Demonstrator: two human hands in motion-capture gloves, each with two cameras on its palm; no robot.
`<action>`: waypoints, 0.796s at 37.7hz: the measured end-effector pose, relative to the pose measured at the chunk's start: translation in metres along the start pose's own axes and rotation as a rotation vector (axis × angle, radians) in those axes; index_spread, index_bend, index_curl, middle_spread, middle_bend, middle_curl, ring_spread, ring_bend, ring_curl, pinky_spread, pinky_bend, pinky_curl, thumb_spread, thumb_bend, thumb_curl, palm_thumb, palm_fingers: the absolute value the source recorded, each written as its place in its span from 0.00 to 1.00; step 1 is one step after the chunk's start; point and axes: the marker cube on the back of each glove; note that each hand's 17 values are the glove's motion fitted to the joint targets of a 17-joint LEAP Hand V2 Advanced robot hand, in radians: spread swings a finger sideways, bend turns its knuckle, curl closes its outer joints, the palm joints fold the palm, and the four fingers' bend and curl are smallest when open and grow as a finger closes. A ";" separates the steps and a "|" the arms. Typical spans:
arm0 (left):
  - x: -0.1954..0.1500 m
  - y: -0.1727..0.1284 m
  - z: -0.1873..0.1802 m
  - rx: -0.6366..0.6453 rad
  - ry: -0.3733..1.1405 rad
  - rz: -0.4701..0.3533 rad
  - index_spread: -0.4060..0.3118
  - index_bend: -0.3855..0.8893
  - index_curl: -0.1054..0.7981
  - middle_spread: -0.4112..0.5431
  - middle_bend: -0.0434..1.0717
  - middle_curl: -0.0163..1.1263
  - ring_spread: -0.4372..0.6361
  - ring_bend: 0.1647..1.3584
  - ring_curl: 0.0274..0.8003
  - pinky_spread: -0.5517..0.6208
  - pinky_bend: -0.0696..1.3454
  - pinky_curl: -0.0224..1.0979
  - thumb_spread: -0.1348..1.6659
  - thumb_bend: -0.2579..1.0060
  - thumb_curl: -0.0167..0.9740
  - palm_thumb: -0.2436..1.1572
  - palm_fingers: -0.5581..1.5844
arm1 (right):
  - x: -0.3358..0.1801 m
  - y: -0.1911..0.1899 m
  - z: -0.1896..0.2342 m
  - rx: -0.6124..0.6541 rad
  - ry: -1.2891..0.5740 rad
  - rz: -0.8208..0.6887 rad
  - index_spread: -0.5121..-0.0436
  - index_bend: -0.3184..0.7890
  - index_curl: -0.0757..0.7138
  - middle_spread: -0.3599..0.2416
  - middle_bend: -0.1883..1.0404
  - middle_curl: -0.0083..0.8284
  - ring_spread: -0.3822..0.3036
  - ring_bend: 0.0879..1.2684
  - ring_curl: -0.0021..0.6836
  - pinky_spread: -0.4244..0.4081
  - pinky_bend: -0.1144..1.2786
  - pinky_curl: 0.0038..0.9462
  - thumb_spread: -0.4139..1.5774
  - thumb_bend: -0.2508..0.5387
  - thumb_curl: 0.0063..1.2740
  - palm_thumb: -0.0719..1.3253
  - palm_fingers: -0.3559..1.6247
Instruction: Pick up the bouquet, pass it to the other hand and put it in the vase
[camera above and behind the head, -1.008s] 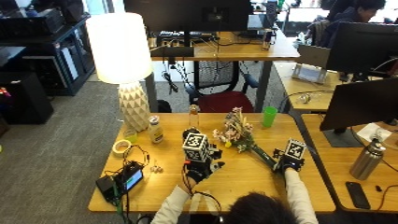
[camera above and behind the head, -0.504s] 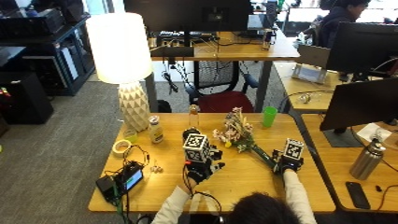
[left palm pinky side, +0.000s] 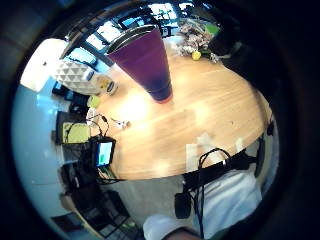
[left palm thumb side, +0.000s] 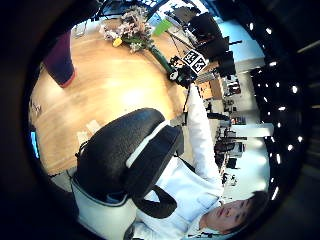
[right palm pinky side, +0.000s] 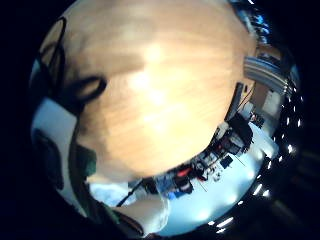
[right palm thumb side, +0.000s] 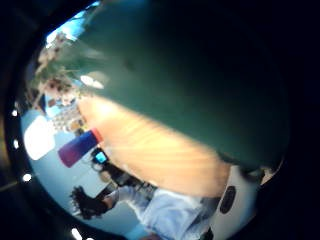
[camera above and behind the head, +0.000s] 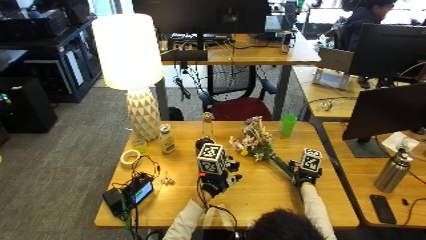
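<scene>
Bouquet (camera above and behind the head: 255, 142) hasn't budged, right hand (camera above and behind the head: 304, 176) still gripping its stem. Left hand (camera above and behind the head: 218, 181) stays relaxed by the vase (left palm pinky side: 145, 60); green cup (camera above and behind the head: 287, 125) behind.

1. One bouquet (camera above and behind the head: 255, 142), lying on the wooden table (camera above and behind the head: 266, 192).
2. One vase (left palm pinky side: 145, 62), near the middle of the table.
3. Two gloved hands: the left hand (camera above and behind the head: 216, 180) and the right hand (camera above and behind the head: 304, 175).
4. One white lamp (camera above and behind the head: 136, 75) at the far left.
5. Two bottles (camera above and behind the head: 166, 139) on the far side.
6. One green cup (camera above and behind the head: 287, 125), far right.
7. One tape roll (camera above and behind the head: 129, 158), left.
8. One metal flask (camera above and behind the head: 391, 171) on the right-hand desk.
</scene>
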 end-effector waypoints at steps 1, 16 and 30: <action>0.000 0.000 0.000 -0.001 -0.002 -0.005 0.49 0.42 0.46 0.49 0.18 0.28 0.52 0.35 0.37 0.61 0.38 0.34 0.62 0.18 0.29 0.18 0.44 | -0.001 0.000 0.001 -0.006 -0.004 -0.010 0.63 0.46 0.52 0.39 0.41 0.62 0.21 0.38 0.66 0.19 0.45 0.39 0.46 0.27 0.51 0.80 0.79; 0.004 -0.013 0.003 -0.018 -0.019 -0.012 0.49 0.42 0.46 0.49 0.18 0.28 0.52 0.34 0.37 0.61 0.38 0.34 0.62 0.18 0.29 0.18 0.44 | 0.008 -0.023 0.002 0.200 -0.047 0.046 0.60 0.45 0.61 0.34 0.54 0.71 0.23 0.62 0.79 0.13 0.53 0.46 0.58 0.28 0.48 0.77 0.93; 0.014 -0.025 0.014 -0.117 -0.036 -0.006 0.49 0.41 0.46 0.48 0.18 0.28 0.52 0.34 0.37 0.61 0.38 0.34 0.63 0.19 0.29 0.19 0.45 | 0.001 -0.024 -0.017 0.590 -0.143 -0.076 0.66 0.71 0.79 0.36 0.76 0.81 0.27 0.69 0.84 0.19 0.54 0.49 0.70 0.30 0.37 0.69 0.93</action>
